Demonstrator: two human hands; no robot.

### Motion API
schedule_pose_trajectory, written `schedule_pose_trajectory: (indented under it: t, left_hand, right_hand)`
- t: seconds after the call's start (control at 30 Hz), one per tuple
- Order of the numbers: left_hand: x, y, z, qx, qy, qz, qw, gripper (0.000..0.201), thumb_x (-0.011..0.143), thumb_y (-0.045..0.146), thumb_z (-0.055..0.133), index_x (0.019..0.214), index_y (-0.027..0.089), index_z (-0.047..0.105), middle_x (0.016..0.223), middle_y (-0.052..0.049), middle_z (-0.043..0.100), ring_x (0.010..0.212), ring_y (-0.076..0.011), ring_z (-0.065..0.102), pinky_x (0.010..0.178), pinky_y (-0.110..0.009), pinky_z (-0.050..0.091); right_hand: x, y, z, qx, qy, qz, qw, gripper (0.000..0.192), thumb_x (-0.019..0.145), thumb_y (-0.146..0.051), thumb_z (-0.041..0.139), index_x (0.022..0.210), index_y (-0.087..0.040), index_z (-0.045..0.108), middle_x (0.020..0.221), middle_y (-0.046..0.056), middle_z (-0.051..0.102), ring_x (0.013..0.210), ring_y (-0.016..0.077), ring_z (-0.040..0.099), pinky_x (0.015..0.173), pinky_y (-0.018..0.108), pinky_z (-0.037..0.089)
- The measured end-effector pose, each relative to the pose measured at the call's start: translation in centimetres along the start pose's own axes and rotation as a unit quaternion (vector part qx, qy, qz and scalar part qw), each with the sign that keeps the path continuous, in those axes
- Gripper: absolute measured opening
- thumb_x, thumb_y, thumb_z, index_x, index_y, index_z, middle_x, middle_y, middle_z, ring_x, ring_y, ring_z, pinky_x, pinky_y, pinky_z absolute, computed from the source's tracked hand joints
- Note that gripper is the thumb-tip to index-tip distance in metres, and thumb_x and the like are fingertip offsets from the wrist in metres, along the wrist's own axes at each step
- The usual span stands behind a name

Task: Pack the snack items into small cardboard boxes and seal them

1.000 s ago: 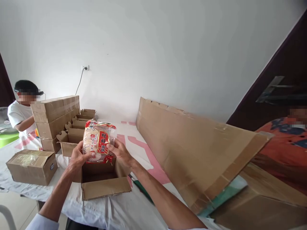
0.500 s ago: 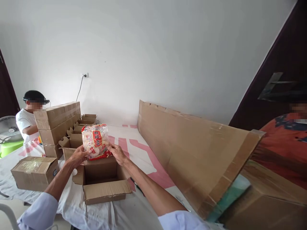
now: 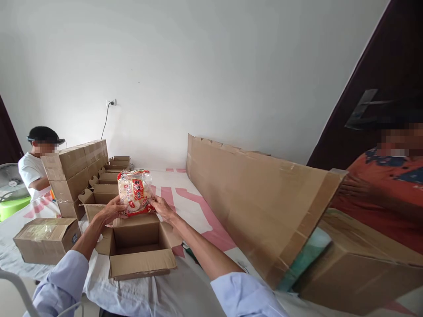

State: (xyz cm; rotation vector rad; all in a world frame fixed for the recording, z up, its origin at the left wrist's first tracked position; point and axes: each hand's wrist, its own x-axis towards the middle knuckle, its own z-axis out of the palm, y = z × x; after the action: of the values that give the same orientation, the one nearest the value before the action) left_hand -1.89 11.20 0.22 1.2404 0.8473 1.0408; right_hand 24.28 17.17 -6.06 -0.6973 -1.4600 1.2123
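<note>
Both my hands hold a red and white snack packet (image 3: 135, 191) upright over the far edge of an open cardboard box (image 3: 139, 244). My left hand (image 3: 111, 210) grips the packet's lower left side. My right hand (image 3: 162, 207) grips its lower right corner. The box stands on the white cloth of the table (image 3: 198, 290) with its flaps spread, and its inside looks bare.
A taped box (image 3: 46, 238) sits to the left. Stacked closed boxes (image 3: 75, 169) and several open ones (image 3: 104, 187) stand behind. A long cardboard sheet (image 3: 261, 202) leans at the right over a big carton (image 3: 360, 268). One person works at far left, another in orange at right.
The packet and both hands have moved farther out and slightly lower toward the box's far edge. My view has pulled back, showing more of my sleeves.
</note>
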Motion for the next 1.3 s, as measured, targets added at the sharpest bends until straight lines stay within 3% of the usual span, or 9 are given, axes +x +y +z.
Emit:
schedule_pose_trajectory:
  t: [0.23,0.77,1.0,1.17,1.3]
  left_hand:
    - [-1.1,-2.3,0.1,-0.006,-0.007,-0.019,1.000,0.063,0.069,0.027,0.102,0.121,0.016,0.069,0.105,-0.014,0.082,0.081,-0.0257,0.081,0.068,-0.033,0.067]
    - [-0.9,-2.7,0.6,-0.021,0.018,0.000,1.000,0.068,0.065,0.032,0.105,0.121,0.014,0.072,0.112,-0.017,0.082,0.084,-0.0274,0.082,0.065,-0.032,0.068]
    - [-0.7,-2.9,1.0,-0.027,0.035,0.015,0.999,0.063,0.068,0.031,0.103,0.120,0.014,0.072,0.109,-0.014,0.083,0.081,-0.0245,0.082,0.064,-0.030,0.067]
    - [-0.3,-2.9,1.3,-0.026,0.057,0.039,0.997,0.064,0.062,0.035,0.106,0.113,0.014,0.074,0.105,-0.013,0.084,0.082,-0.0241,0.081,0.067,-0.030,0.065]
    - [0.2,-2.7,2.2,-0.016,0.082,0.061,0.995,0.064,0.062,0.044,0.104,0.112,0.015,0.076,0.102,-0.011,0.084,0.083,-0.0244,0.080,0.071,-0.031,0.063]
  right_hand:
    - [-3.0,2.7,0.9,0.003,0.034,0.007,0.999,0.053,0.077,-0.069,0.078,0.095,-0.020,0.075,0.087,0.002,0.075,0.082,0.0203,0.063,0.081,0.035,0.053]
    - [-3.6,1.3,0.3,-0.006,0.040,0.005,0.999,0.049,0.079,-0.064,0.077,0.098,-0.018,0.075,0.089,0.001,0.074,0.082,0.0193,0.060,0.080,0.032,0.050]
    - [-3.6,1.0,-0.3,0.027,0.027,0.020,0.999,0.051,0.078,-0.070,0.078,0.095,-0.022,0.077,0.082,0.000,0.076,0.084,0.0228,0.067,0.081,0.037,0.056]
    - [-2.9,0.2,-0.5,0.057,0.011,0.027,0.998,0.057,0.068,-0.074,0.087,0.090,-0.023,0.077,0.083,0.004,0.080,0.083,0.0255,0.073,0.082,0.041,0.060]
    - [-1.6,-0.5,-0.2,0.058,0.021,0.038,0.997,0.062,0.064,-0.077,0.087,0.088,-0.022,0.075,0.080,0.007,0.080,0.073,0.0265,0.074,0.071,0.044,0.063]
